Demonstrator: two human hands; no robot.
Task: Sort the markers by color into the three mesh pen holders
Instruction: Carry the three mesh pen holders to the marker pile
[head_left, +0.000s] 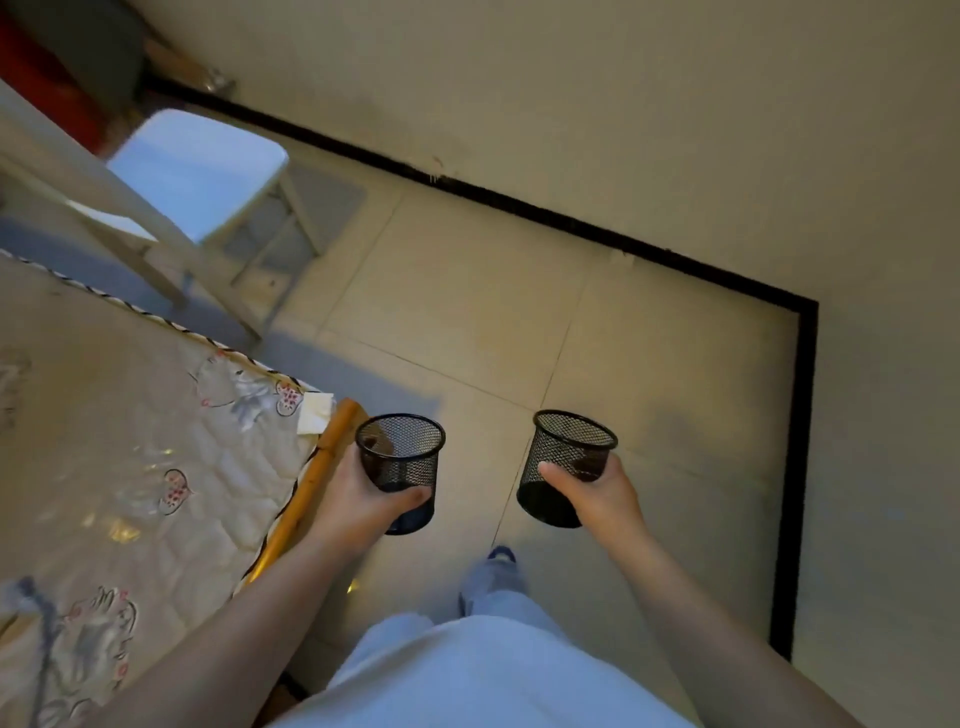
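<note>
Each hand's grip wraps an upright black mesh pen holder: left hand (363, 493) holds one (400, 467) lower centre, right hand (597, 488) another (566, 462); no markers visible.

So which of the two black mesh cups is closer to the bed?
The mesh cup in the left hand: it hangs right beside the mattress corner. The other cup, held by the right hand, is over open floor.

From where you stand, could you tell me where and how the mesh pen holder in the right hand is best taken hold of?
Grip the mesh pen holder around its lower wall, coming from the side, as the right hand does now: thumb across the front, fingers behind. It is a round cup, narrower toward the base, tilted with its open rim facing up and away, so a sideways wrap probably holds best.
</note>
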